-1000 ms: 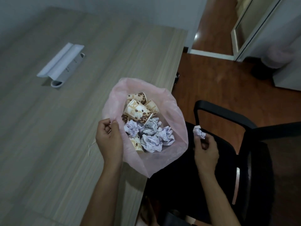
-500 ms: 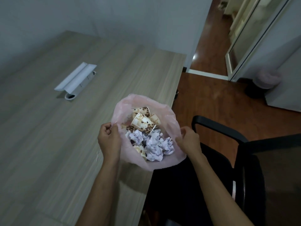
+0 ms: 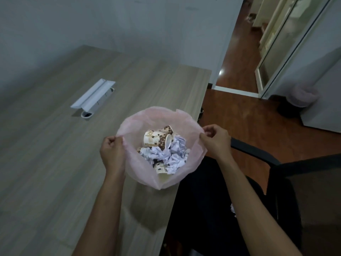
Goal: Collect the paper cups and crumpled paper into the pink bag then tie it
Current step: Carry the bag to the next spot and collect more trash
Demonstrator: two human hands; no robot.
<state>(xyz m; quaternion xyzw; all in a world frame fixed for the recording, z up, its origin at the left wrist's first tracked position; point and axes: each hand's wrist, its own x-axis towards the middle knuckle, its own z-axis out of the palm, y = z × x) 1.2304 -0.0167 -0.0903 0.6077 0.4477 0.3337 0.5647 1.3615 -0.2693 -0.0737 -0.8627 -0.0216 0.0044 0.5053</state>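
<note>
The pink bag [image 3: 140,169] hangs open over the right edge of the wooden table [image 3: 55,163]. Inside lie several paper cups [image 3: 156,139] printed with coffee beans and several balls of crumpled paper [image 3: 171,154]. My left hand [image 3: 111,154] pinches the bag's rim on its left side. My right hand [image 3: 215,141] pinches the rim on the right side. The mouth of the bag is stretched wide between both hands.
A white cable box with a raised lid [image 3: 93,97] sits on the table to the far left. A black office chair [image 3: 276,182] stands right of the table, below my right arm. A pink-lined bin [image 3: 302,97] stands on the brown floor by the glass door.
My right hand held a crumpled paper ball beside the bag, then brought it to the bag. The ball is no longer in that hand, which now pinches the bag's right rim.
</note>
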